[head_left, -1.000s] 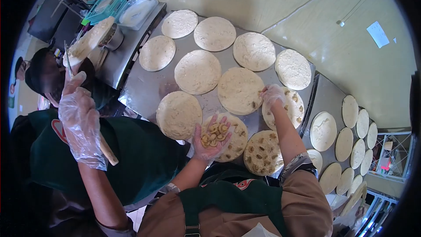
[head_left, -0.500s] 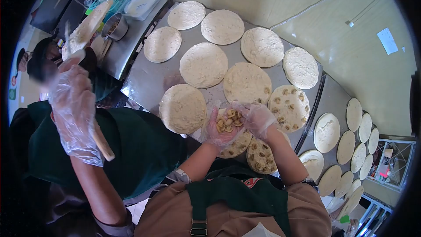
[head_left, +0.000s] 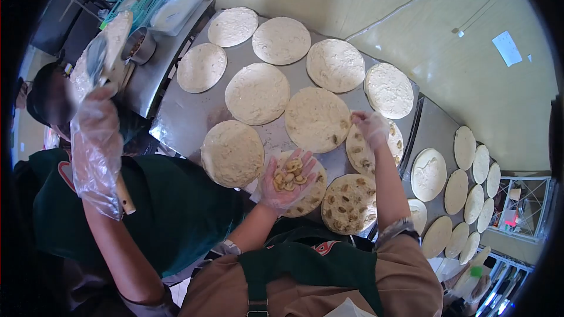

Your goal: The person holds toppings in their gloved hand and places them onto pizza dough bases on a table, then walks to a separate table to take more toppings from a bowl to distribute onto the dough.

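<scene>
Hands (head_left: 276,195) now apart: left (head_left: 276,195) under mushroom slices (head_left: 289,177), right (head_left: 372,129) above dough rounds (head_left: 317,118).

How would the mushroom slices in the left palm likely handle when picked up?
Small in the left hand, the mushroom slices are probably light. Heaped loosely, some might tumble off if nudged. Their curved, thin-looking shapes suggest some bend.
</scene>
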Demonstrator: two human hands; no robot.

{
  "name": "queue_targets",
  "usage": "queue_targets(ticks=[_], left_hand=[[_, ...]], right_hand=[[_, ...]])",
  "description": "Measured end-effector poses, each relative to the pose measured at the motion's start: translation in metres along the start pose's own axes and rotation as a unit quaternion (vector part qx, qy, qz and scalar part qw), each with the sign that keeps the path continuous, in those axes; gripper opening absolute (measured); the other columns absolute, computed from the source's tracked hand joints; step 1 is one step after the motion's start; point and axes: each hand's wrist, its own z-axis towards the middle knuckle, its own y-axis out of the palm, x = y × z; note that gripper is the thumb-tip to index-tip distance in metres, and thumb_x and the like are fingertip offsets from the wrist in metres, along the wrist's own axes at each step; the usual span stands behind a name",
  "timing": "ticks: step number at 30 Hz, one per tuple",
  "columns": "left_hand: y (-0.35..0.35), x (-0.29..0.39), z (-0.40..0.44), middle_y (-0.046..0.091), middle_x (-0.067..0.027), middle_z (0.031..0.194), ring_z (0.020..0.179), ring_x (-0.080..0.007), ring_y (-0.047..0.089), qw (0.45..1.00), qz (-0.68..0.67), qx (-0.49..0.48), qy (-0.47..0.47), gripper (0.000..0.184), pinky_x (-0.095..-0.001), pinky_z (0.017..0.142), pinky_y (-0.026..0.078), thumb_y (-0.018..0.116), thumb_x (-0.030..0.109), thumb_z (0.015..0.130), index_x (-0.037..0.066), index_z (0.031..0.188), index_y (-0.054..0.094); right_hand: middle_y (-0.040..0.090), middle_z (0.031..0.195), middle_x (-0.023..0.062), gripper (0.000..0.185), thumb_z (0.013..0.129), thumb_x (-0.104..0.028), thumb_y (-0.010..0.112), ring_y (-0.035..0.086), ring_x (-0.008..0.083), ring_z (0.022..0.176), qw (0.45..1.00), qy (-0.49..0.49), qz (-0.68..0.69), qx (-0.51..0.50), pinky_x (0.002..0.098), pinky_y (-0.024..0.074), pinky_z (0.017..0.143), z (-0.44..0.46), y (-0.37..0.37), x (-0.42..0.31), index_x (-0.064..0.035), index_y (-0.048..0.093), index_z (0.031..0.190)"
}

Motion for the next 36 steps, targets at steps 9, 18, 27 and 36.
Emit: queue_targets(ticks=[9, 18, 27, 36], left_hand=[[-0.015, 0.006, -0.027, 0.021, -0.0104, 0.135, 0.124, -0.0259, 0.022, 1.000, -0.007, 0.017, 0.025, 0.065, -0.0477, 0.097, 0.023, 0.037, 0.051, 0.081, 0.011, 0.130, 0.023], [-0.017, 0.013, -0.024, 0.023, -0.0100, 0.134, 0.124, -0.0249, 0.024, 0.999, -0.012, 0.027, 0.046, 0.064, -0.0464, 0.098, 0.023, 0.040, 0.051, 0.080, 0.011, 0.128, 0.026], [-0.011, 0.022, -0.010, 0.022, -0.0089, 0.136, 0.124, -0.0248, 0.024, 0.998, -0.018, 0.027, 0.059, 0.064, -0.0446, 0.098, 0.022, 0.034, 0.052, 0.081, 0.012, 0.130, 0.024], [-0.004, 0.025, 0.016, 0.023, -0.0082, 0.135, 0.124, -0.0240, 0.023, 0.998, -0.004, 0.013, 0.067, 0.064, -0.0446, 0.097, 0.023, 0.033, 0.054, 0.081, 0.013, 0.130, 0.024]], right_hand=[[0.061, 0.066, 0.0034, 0.021, 0.062, -0.023, 0.068, 0.055, 0.0124, 0.060, 0.935, 0.027, -0.346, -0.079, 0.0262, 0.0441, 0.057, 0.073, 0.018, 0.007, -0.0096, 0.065, 0.078], [0.060, 0.064, 0.0017, 0.015, 0.063, -0.015, 0.068, 0.054, 0.0123, 0.056, 0.955, 0.049, -0.280, -0.081, 0.0267, 0.0435, 0.052, 0.088, 0.010, -0.002, -0.0074, 0.064, 0.076], [0.061, 0.074, 0.0060, 0.018, 0.068, -0.017, 0.060, 0.056, 0.0162, 0.067, 0.919, -0.111, -0.347, -0.151, 0.0296, 0.0441, 0.061, 0.124, 0.052, 0.010, -0.0091, 0.063, 0.084], [0.061, 0.075, 0.0077, 0.019, 0.067, -0.022, 0.062, 0.058, 0.0196, 0.070, 0.908, -0.070, -0.410, -0.061, 0.0300, 0.0450, 0.063, 0.074, 0.067, -0.058, -0.0116, 0.063, 0.083]])
